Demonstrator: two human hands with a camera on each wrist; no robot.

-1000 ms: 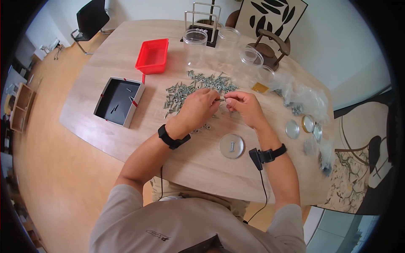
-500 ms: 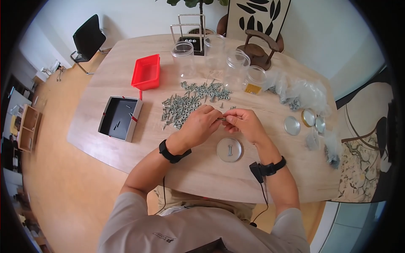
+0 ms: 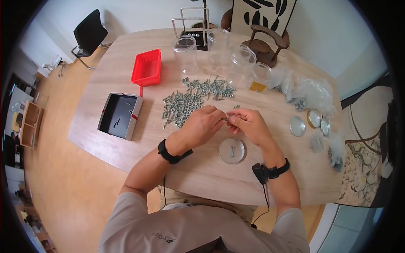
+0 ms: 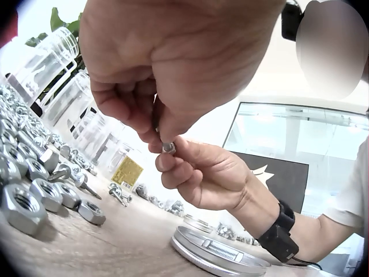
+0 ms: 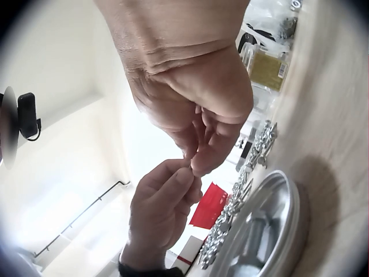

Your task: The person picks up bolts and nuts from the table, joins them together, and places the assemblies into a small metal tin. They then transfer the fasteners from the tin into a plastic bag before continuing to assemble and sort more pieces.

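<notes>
Both hands meet just beyond a round metal lid (image 3: 225,152) on which one bolt (image 3: 233,151) lies. My left hand (image 3: 203,124) pinches a small bolt, mostly hidden by its fingers. My right hand (image 3: 252,125) pinches at the other end, where a small hex nut (image 4: 168,148) shows between the fingertips in the left wrist view. The fingertips of the two hands touch or nearly touch. Left of and beyond the hands spreads a pile of screws, bolts and nuts (image 3: 181,107).
A red basket (image 3: 157,79) and a shallow box (image 3: 128,122) with a few screws stand on the left. Clear plastic jars (image 3: 185,55) line the back. On the right are plastic bags of hardware (image 3: 312,95) and several metal lids (image 3: 297,126).
Both hands have come back from the edge of the pile toward the body, closer to the lid, still pinching together. In the last half second they stay nearly in place.
</notes>
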